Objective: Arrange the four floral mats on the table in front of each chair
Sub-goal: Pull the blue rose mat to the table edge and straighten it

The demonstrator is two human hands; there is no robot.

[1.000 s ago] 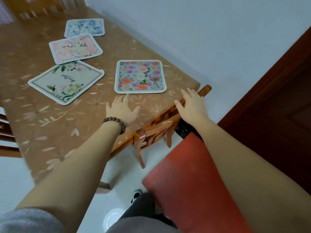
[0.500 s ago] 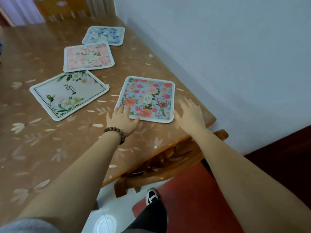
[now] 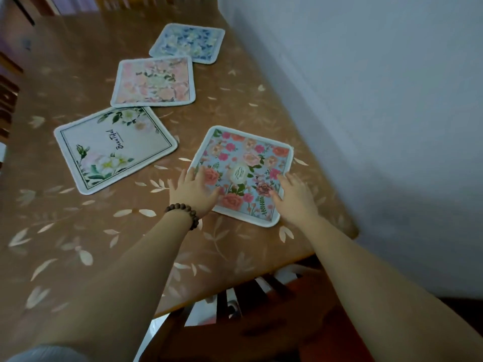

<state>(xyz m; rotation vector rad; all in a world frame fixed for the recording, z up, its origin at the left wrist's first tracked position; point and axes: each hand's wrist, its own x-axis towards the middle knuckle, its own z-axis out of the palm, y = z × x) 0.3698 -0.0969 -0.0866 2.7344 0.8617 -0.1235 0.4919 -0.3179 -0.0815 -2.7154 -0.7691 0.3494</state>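
Both hands, left (image 3: 194, 190) and right (image 3: 294, 198), lie flat, perhaps pressing, on blue mat (image 3: 243, 173) near table edge (image 3: 261, 276).

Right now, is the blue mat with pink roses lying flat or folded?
Flat: the rose mat is spread on the table, all edges down, both hands on it.

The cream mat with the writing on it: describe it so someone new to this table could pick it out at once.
On the brown leaf-patterned table, four mats lie in a loose row running away from the person. The cream mat lies left of the bright blue-and-pink mat under both hands. It alone has a plain pale centre with black script, a thin dark border line and flowers only at its corners.
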